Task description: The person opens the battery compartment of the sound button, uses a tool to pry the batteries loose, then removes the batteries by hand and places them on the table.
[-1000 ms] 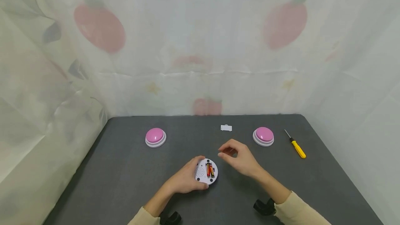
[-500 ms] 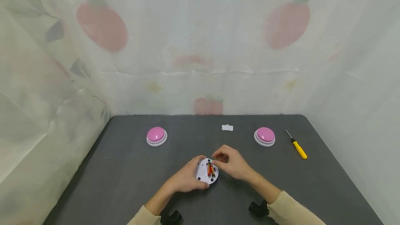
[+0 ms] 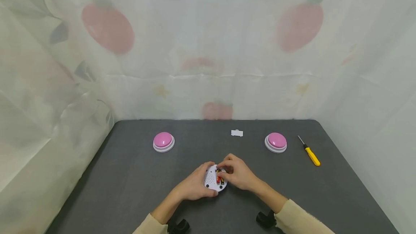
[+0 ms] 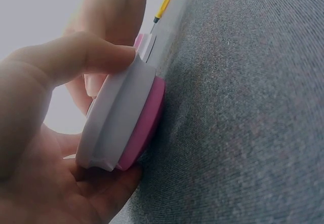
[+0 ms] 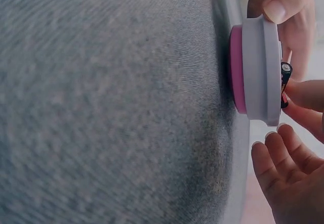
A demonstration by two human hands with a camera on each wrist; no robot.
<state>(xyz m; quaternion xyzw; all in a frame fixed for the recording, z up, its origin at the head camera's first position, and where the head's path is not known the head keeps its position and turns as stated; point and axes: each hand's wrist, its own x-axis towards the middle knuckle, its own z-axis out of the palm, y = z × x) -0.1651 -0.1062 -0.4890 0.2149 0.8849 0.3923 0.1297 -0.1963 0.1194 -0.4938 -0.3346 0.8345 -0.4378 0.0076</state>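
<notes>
A white round push-button light (image 3: 209, 180) with a pink dome lies upside down, its battery compartment facing up. My left hand (image 3: 195, 183) grips it by the rim, thumb on the near side and fingers on the far side. Red-and-black batteries (image 3: 218, 180) sit in the compartment; in the right wrist view one battery (image 5: 286, 70) sticks up out of the base. My right hand (image 3: 238, 173) pinches at the batteries with thumb and index finger, partly covering them. Its other fingers (image 5: 283, 155) are spread beside the base in the right wrist view.
Two more pink-domed buttons stand upright, one at the back left (image 3: 163, 141) and one at the back right (image 3: 276, 141). A small white battery cover (image 3: 237, 133) lies between them. Far right is a yellow-handled screwdriver (image 3: 311, 154) on the dark table (image 3: 136, 190).
My right hand has moved left and down from beside the button onto its batteries, thumb and index finger coming to them. The left hand has kept its grip on the button.
</notes>
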